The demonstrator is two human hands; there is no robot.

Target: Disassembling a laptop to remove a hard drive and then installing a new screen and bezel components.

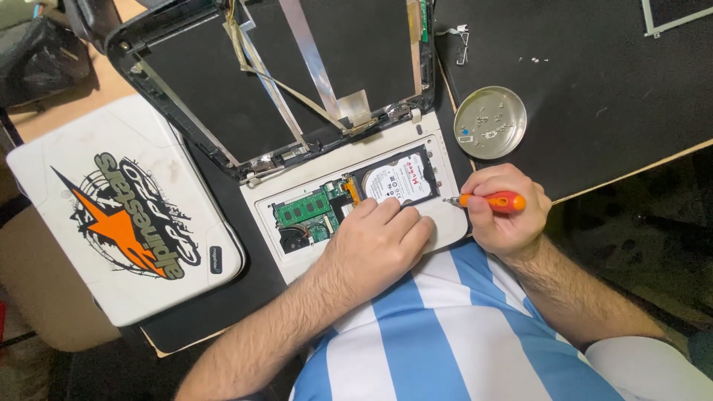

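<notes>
Screwdriver (492, 200) gripped in curled right hand (506, 212); left hand (379, 241) lies flat, fingers together, on opened laptop (438, 160)

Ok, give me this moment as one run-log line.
left hand: flat on opened white laptop base | right hand: grips orange screwdriver, tip at base edge | hard drive exposed | metal dish holds screws

A round metal dish (490, 122) holding small screws sits near the black mat's (594, 82) front edge. A closed white laptop with a sticker (122, 215) lies at the table's left end.
</notes>
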